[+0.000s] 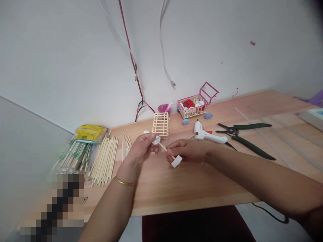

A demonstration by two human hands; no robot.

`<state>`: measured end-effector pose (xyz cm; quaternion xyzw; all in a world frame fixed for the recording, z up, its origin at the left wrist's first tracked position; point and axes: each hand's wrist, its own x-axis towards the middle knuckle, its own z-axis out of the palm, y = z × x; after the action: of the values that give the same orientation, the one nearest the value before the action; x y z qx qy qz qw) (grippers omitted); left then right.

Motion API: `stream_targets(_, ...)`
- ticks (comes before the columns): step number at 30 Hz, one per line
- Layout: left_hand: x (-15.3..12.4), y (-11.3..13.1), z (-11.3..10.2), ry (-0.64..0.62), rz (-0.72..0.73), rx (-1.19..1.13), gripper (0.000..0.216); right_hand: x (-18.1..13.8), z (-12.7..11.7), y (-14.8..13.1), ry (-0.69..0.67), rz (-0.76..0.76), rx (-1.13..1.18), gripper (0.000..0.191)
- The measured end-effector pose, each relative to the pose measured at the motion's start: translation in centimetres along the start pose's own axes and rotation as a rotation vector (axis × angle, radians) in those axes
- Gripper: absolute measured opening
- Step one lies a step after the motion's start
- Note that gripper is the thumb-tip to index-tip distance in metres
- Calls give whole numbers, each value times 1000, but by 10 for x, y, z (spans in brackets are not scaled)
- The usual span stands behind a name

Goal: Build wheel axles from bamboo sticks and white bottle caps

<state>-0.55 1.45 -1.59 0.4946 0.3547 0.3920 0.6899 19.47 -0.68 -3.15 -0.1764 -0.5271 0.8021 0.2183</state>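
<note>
A thin wooden stick (162,146) spans my two hands above the table. My left hand (141,148) pinches a white bottle cap (156,139) at the stick's far end. The fingers of my right hand (186,150) are closed on the stick near its other end, where a second white cap (177,161) sits. Just beyond my left hand stands a small slatted crate (160,123) made of sticks. Another white cap (146,132) lies beside it, partly hidden by my hand.
A white glue gun (207,135) and green-handled pliers (249,146) lie to the right. Bare sticks (104,161), wrapped sticks (73,154) and a yellow packet (90,133) are at left. A pink-trimmed model cart (193,109) stands by the wall, near a pink cup (163,108).
</note>
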Motion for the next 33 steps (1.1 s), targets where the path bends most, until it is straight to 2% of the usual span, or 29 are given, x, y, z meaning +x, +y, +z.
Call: stream_targets(33,0,-3,0,-22,-27,-41,41,-3,-3,-4,-12,43,-139,30)
